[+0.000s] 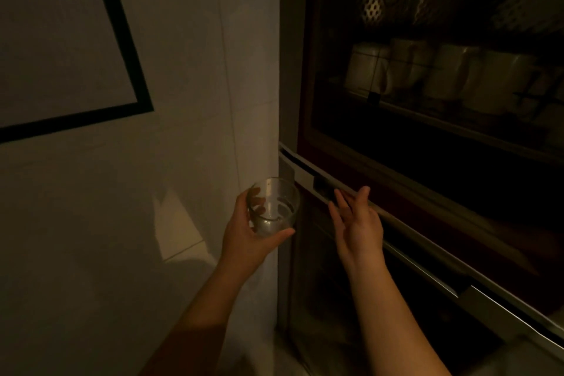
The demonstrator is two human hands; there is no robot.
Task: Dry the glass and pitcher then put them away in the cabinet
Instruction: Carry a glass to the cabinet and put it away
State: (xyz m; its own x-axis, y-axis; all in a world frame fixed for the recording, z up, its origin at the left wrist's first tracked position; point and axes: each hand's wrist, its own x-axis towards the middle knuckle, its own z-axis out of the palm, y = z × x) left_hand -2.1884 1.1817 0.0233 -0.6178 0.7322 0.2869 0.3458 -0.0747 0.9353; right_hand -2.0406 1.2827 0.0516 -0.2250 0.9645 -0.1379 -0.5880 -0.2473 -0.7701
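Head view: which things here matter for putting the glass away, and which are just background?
Belongs to the job:
- glass, held in the left hand
- right hand, open, at the cabinet door's handle rail
- cabinet

Just there:
- white mugs on the shelf
- patterned vase
- black-framed picture

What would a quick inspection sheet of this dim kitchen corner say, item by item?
Surface: no worktop in view.
Job's things: clear glass upright, held beside the cabinet; pitcher not seen.
Clutter: pale mugs and patterned ware on shelves behind the cabinet's glass door.
Grips: left hand wraps the glass; right hand open, fingers at the door's lower rail.
Cables: nothing seen.
Surroundings: pale tiled wall, black-edged frame upper left.
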